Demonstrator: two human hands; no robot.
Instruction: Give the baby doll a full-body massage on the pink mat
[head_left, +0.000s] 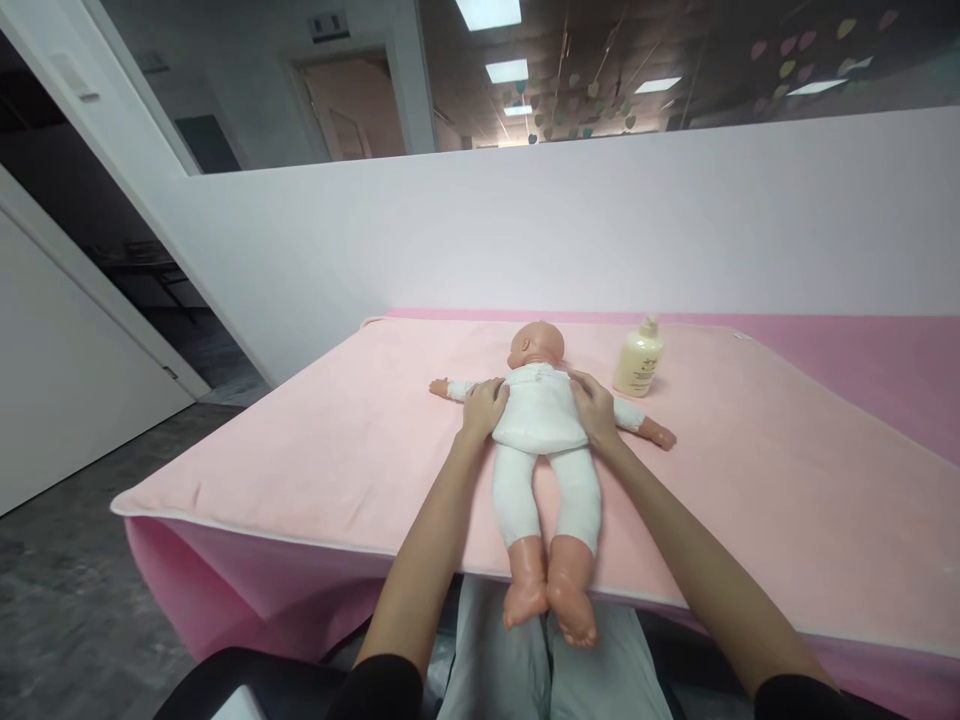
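Have left hand (486,405) partly open, fingers loosely bent, laid along the left side of a bald, tan plastic baby doll in white clothing (540,415). Have right hand (594,405) likewise half open against the opposite side, near the shoulder. Cannot tell how hard either presses. See the doll between both hands, stretched out back-up on a pale pink, white-edged cloth cover (300,440), head just beyond the fingertips and turned leftward, bare feet on the near side, jutting past the edge. Find a pale yellow pump bottle (639,362) upright, beyond and right of the right hand. Notice a plain white wall (525,225) well beyond both hands.
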